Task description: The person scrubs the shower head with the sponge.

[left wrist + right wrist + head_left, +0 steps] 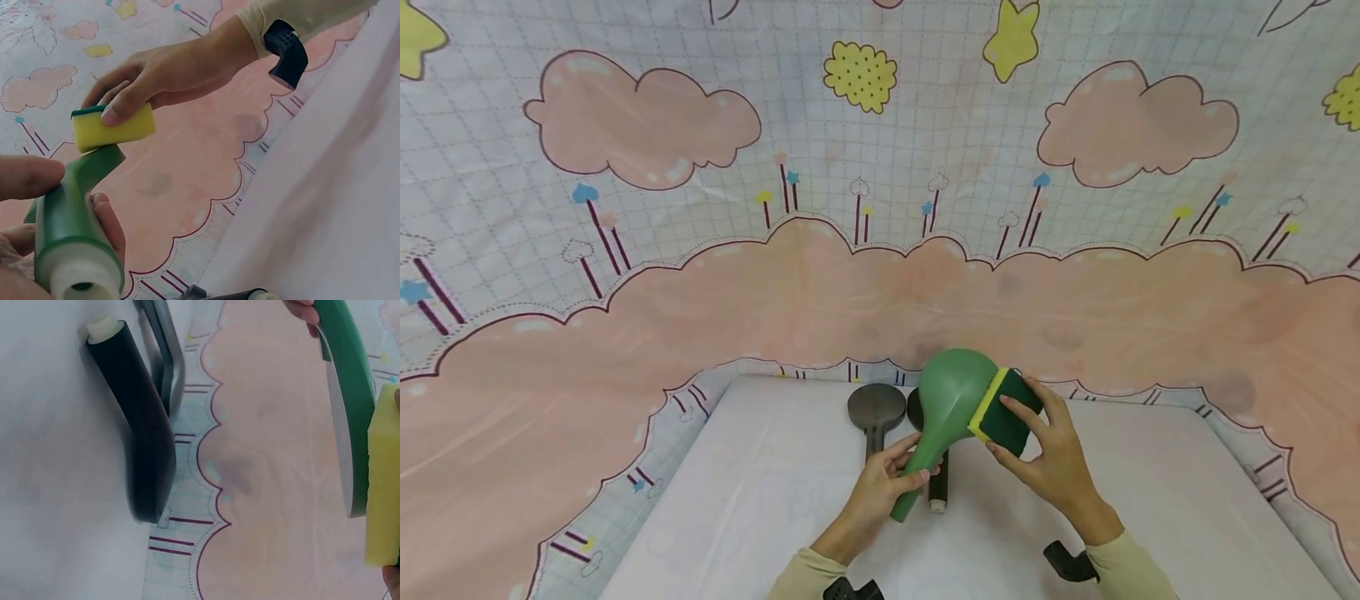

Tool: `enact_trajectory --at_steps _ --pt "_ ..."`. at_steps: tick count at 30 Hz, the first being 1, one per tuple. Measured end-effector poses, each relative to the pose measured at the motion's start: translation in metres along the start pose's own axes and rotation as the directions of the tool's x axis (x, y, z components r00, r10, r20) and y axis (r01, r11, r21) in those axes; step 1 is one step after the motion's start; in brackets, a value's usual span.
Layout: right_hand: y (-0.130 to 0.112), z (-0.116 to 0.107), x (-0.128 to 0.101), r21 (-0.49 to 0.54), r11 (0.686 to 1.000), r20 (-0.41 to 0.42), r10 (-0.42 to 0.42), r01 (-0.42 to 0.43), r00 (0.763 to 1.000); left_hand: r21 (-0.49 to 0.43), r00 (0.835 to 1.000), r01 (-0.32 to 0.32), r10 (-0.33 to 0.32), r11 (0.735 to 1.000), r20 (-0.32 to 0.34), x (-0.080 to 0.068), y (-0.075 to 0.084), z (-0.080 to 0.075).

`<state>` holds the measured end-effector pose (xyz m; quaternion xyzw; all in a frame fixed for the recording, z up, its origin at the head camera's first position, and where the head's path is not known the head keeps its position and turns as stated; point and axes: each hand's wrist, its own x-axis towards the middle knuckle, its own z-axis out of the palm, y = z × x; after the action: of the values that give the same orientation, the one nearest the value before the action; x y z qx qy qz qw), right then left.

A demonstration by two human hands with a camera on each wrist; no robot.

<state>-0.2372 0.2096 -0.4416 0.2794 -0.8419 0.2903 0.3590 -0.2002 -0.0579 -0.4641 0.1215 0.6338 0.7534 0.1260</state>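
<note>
Left hand (880,487) grips green paddle (951,396) handle; right hand (1052,454) pinches sponge (1006,412), seemingly against its head.

The head camera looks forward and down from above a white table (760,500), the hands at 6 o'clock. The left wrist camera sits close behind a green paddle's (72,219) handle, facing 12 o'clock toward a sponge (112,128). The right wrist camera peers along the table edge; all three views share paddle and sponge.
</note>
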Motion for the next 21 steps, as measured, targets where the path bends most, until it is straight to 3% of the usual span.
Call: enact_trajectory --at_steps 8,21 --pt "-0.004 0.004 -0.005 0.004 1.0 -0.001 0.004 -0.004 1.0 0.0 1.0 0.004 -0.004 1.0 -0.02 0.0 -0.002 0.003" --pt "-0.014 0.012 -0.014 -0.023 0.999 0.007 -0.023 0.023 1.0 -0.14 0.999 0.039 -0.037 0.989 0.019 0.002 -0.007 0.004"
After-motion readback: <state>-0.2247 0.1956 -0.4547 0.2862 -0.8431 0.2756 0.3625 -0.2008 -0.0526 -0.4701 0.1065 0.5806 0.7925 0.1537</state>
